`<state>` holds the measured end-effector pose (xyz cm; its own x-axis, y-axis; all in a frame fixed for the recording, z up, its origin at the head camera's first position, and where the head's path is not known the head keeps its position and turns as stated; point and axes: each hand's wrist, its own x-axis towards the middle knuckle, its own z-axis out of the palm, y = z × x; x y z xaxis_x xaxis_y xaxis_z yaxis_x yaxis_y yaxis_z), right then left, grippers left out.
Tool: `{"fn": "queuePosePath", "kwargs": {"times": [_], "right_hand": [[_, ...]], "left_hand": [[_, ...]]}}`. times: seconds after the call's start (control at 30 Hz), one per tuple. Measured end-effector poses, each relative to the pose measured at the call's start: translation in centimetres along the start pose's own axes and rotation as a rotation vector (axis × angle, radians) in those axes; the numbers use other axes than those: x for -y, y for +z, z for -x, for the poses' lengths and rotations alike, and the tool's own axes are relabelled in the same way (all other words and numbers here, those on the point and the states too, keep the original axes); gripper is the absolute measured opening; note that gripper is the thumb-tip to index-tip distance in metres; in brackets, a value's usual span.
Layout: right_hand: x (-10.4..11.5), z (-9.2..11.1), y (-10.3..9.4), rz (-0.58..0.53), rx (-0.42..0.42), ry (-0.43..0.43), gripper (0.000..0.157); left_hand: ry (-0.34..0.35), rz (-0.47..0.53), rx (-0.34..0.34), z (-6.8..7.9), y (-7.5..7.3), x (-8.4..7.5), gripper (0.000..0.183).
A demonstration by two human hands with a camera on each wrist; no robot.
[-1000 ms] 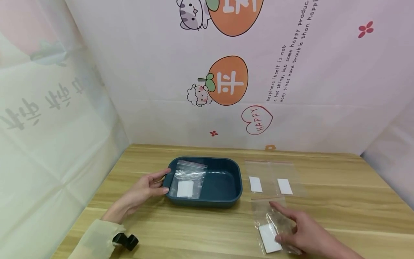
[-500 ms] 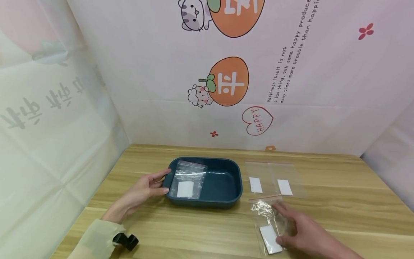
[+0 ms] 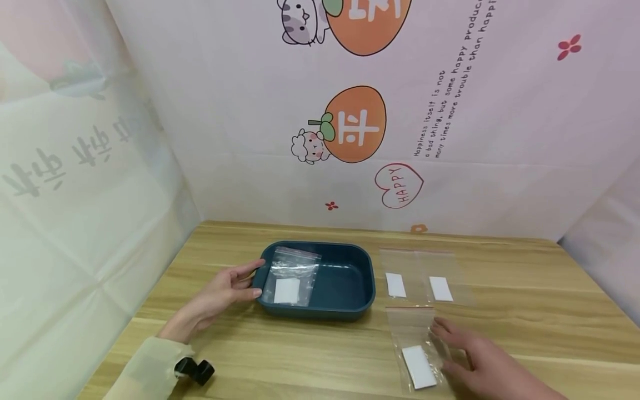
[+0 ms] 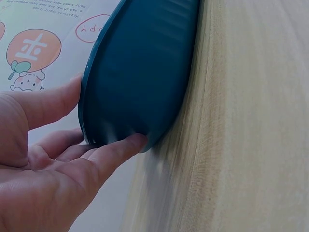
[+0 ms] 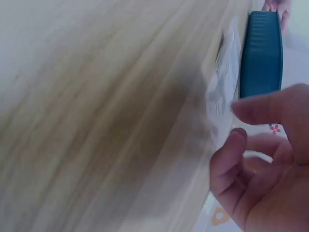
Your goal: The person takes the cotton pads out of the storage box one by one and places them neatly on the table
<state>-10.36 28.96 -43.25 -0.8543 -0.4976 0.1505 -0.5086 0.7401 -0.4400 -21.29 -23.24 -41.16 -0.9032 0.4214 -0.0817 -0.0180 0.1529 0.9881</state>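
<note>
Blue in the head view, the tray (image 3: 345, 286) sat on the desk (image 3: 320, 355), an inner bag (image 3: 296, 268) in its left end; the left hand (image 3: 227, 289) pinched that end. The near bag (image 3: 412, 333) lay flat, front right of the tray; half a second earlier its plastic was crinkled under the right hand (image 3: 472, 361). That hand had shifted to the bag's right edge, holding nothing, so the bag seemed let go, outside the tray. Two far bags (image 3: 402, 264) lay behind. On the cloth (image 3: 225, 111), a heart (image 3: 399, 186) read "HAPPY"; beside it ran "Happiness itself is not a bad thing, but some happy produc…", cut off.

In the left wrist view, digits pressed the tray's rim and wall; the heart showed only "PPY".

In the right wrist view, thumb and loosely bent fingers stood apart; whether they touched plastic I could not tell.
</note>
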Motion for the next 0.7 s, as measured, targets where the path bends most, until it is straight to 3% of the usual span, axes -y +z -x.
{"fn": "queuePosePath", "kwargs": {"times": [0.2,0.4,0.7], "right_hand": [[0.14,-0.23,0.07,0.033,0.207,0.088,0.064],[0.26,-0.20,0.22,0.097,0.178,0.079,0.065],[-0.01,-0.25,0.50,0.080,0.153,0.075,0.061]], "left_hand": [[0.005,0.013,0.005,-0.01,-0.11,-0.11,0.076],[0.002,-0.003,0.001,-0.08,-0.12,-0.06,0.074],[-0.001,0.010,0.002,-0.03,-0.05,-0.08,0.075]]}}
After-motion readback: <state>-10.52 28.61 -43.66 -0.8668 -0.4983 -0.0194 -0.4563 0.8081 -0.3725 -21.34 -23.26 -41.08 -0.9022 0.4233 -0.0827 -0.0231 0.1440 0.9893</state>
